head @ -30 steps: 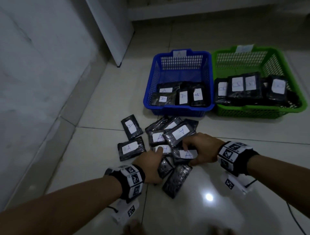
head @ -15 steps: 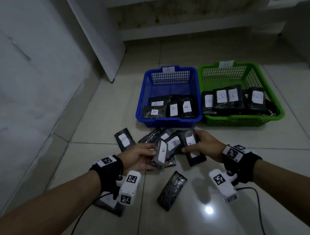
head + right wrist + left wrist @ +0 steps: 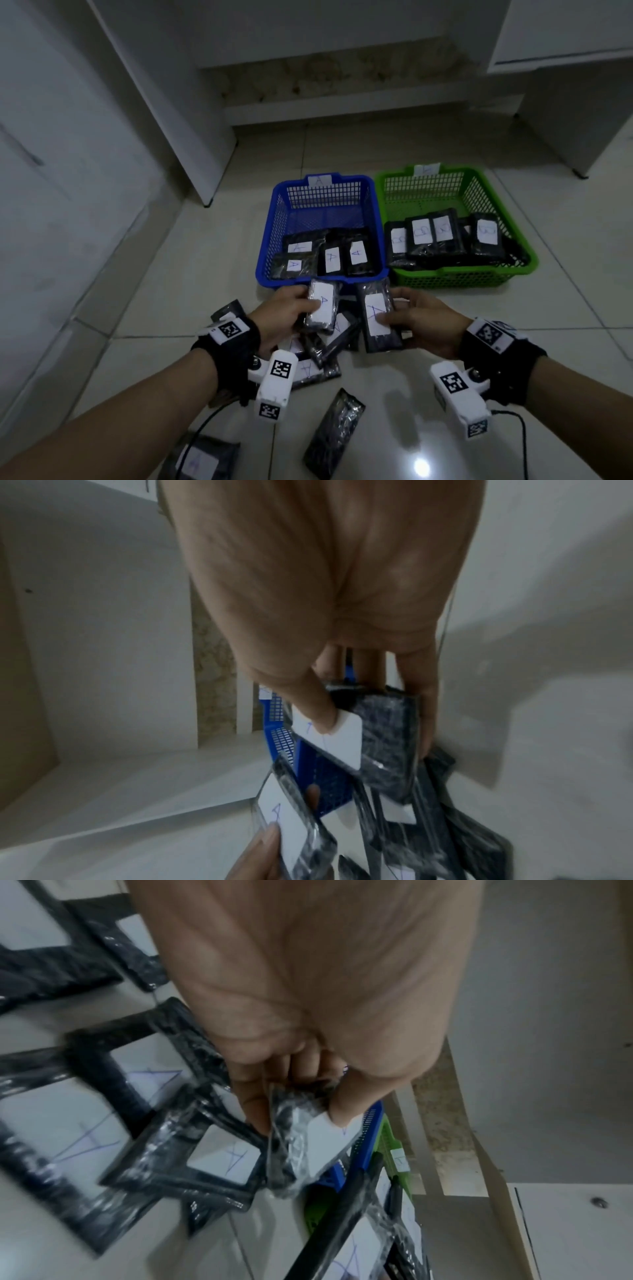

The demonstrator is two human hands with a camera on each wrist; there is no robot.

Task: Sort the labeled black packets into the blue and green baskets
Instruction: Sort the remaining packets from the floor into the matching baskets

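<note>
My left hand (image 3: 291, 313) grips a black packet labeled A (image 3: 322, 305), thumb on its white label, just in front of the blue basket (image 3: 274, 233). My right hand (image 3: 407, 320) holds another A packet (image 3: 376, 317) the same way, beside the first. Both packets are raised above the floor pile (image 3: 325, 349). The blue basket holds several A packets (image 3: 330, 258); the green basket (image 3: 513, 219) to its right holds several B packets (image 3: 442, 231). In the left wrist view thumb and fingers pinch the packet (image 3: 304, 1139). In the right wrist view the thumb presses the label of the held packet (image 3: 373, 737).
More black packets lie on the tiled floor: one face down (image 3: 334, 435) near me, one labeled A (image 3: 202, 462) under my left forearm, one (image 3: 227, 310) left of the pile. A white cabinet panel (image 3: 164, 102) stands at the left, a wall step behind the baskets.
Both hands lifted a packet each out of the pile and carried them forward toward the blue basket's front rim. The head view tilted up.
</note>
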